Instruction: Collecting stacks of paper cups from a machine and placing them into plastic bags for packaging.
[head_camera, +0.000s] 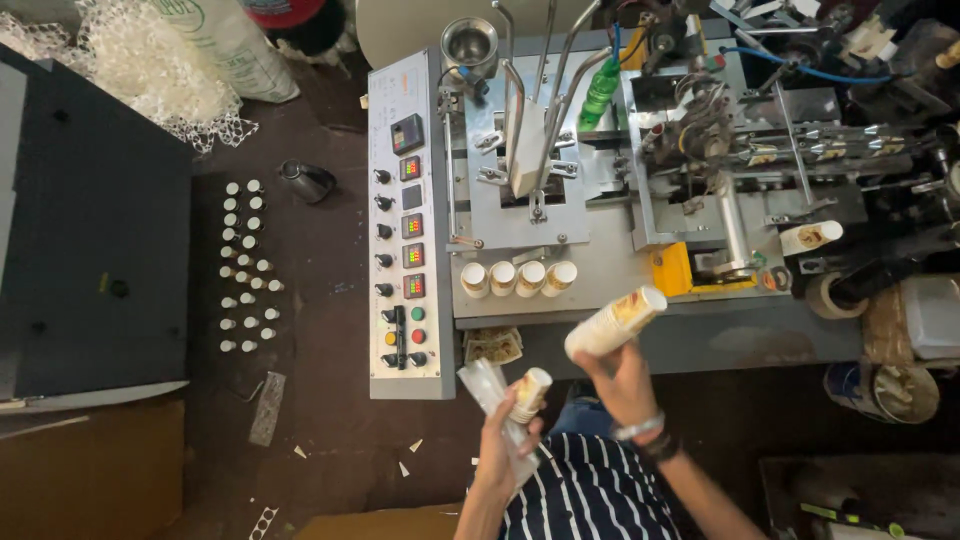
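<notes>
At the left of the frame we see small white bottles (246, 268) standing in rows on the floor, then a grey control panel (409, 225) with knobs and buttons. Low in the middle, our left hand (502, 440) has its fingers closed on a short stack of paper cups (530, 393) and a clear plastic sleeve (487, 392). To the right, our right hand (622, 378) grips a longer cup stack (614, 323), tilted before the tabletop's (610, 268) four upended stacks (516, 278). We judge the cups light and crushable, best held around their sides.
</notes>
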